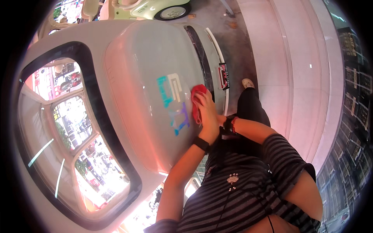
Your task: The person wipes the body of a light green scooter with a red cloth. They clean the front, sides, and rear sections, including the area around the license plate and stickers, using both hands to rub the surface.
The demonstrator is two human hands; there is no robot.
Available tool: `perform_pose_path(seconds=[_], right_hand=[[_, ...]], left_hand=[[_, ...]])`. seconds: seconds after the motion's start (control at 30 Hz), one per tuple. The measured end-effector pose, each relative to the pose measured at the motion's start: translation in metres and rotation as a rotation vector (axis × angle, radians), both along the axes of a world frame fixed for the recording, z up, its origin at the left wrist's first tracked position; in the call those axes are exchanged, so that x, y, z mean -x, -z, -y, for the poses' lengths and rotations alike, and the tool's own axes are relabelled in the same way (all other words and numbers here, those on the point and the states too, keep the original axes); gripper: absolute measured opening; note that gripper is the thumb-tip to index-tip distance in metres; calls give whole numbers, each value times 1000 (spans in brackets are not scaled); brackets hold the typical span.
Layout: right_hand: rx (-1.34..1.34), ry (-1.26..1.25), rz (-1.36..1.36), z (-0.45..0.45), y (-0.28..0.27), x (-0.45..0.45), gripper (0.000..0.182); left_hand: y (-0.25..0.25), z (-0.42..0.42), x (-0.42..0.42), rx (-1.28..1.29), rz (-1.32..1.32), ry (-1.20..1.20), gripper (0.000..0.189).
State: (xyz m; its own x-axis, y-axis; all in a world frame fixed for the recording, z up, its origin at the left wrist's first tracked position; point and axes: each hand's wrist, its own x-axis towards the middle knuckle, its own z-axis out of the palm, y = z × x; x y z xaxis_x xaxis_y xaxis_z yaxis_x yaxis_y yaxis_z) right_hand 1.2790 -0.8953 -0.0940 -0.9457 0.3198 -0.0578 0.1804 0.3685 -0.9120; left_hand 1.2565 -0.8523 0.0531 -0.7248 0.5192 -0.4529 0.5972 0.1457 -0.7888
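Note:
My left hand [208, 109] lies on a red cloth [195, 112], its fingers curled over it, and presses it against the rounded pale body panel [145, 58] of a small vehicle. The cloth is between large iridescent characters [183, 119] and a dark glossy strip [201, 55]. A black band circles my left wrist. My right hand [222, 120] is mostly hidden behind the left hand and wrist; what its fingers do cannot be seen. On the right wrist are a dark watch and a red beaded bracelet.
A dark-edged window [112, 145] curves along the left. Beyond the strip are a white bumper bar [215, 43] and a plate [223, 76] bearing writing. Another vehicle's wheel [173, 12] stands at the top. Pale steps or tiles [274, 58] run down the right, near my shoe [248, 83].

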Motion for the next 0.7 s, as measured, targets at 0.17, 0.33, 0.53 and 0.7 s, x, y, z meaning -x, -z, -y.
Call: perform_pose_path(seconds=[0.17, 0.33, 0.53, 0.7], right_hand=[[17, -29, 73, -21, 26, -38, 34], [-17, 28, 20, -48, 28, -2, 35], [-48, 130, -78, -80, 13, 62, 35], [-44, 103, -95, -64, 1, 59, 35]], left_hand=[[5, 10, 8, -337, 133, -62, 41], [14, -2, 55, -508, 184, -58, 34], [-1, -34, 96, -775, 101, -94, 29], [6, -7, 77, -769, 2, 42, 23]])
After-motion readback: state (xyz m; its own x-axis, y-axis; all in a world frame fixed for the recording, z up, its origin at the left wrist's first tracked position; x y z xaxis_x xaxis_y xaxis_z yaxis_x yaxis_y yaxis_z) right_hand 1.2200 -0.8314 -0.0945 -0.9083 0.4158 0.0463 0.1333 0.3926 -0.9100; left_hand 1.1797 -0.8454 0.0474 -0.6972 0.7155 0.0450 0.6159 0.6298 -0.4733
